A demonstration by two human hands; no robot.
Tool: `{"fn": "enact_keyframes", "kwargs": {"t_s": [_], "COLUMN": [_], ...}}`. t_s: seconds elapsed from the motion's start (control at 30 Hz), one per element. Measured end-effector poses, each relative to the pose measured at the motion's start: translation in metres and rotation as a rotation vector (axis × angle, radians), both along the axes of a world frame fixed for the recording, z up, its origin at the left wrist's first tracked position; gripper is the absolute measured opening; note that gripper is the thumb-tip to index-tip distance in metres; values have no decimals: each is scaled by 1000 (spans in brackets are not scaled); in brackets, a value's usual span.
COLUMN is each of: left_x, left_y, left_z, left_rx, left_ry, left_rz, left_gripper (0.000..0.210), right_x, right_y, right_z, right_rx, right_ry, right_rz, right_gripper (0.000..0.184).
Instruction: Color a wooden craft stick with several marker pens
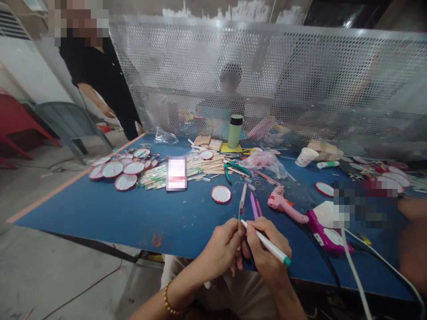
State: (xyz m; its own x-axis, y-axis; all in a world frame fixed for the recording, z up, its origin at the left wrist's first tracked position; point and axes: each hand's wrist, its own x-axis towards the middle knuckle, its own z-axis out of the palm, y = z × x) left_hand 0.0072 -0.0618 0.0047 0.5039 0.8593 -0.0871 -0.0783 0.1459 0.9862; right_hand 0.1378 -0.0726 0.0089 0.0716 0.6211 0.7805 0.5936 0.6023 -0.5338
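Note:
My left hand [224,245] pinches a thin wooden stick [239,225] upright above the table's near edge. In my right hand [269,249] is a white felt-tip marker [268,245] with a green end, held like a pen. Its tip meets the upper part of the stick, where some green shows. Just beyond my hands lie a purple marker [254,205] and a pale pen-like stick [243,195]. A round white disc with a red rim [220,194] rests farther out. To the right is a pink glue gun [283,205].
Wooden sticks [213,165], green-handled pliers [227,173], a phone [176,173], a green bottle [235,132] and a paper cup [306,157] cover the blue table [100,213]. White cables [355,271] cross the right side. A person [100,75] stands at the left; another's arm [413,240] is at right.

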Motion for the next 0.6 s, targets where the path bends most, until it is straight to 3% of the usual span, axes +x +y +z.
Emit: {"fn": "enact_keyframes", "kwargs": {"t_s": [0.6], "left_x": [-1], "left_y": [-1], "left_z": [0], "left_rx": [18], "left_ry": [10], "left_rz": [-11], "left_gripper": [43], "right_x": [-1], "right_y": [-1], "right_z": [1], "right_rx": [-17], "right_ry": [18], "right_rz": [-10], "right_gripper": [14]}}
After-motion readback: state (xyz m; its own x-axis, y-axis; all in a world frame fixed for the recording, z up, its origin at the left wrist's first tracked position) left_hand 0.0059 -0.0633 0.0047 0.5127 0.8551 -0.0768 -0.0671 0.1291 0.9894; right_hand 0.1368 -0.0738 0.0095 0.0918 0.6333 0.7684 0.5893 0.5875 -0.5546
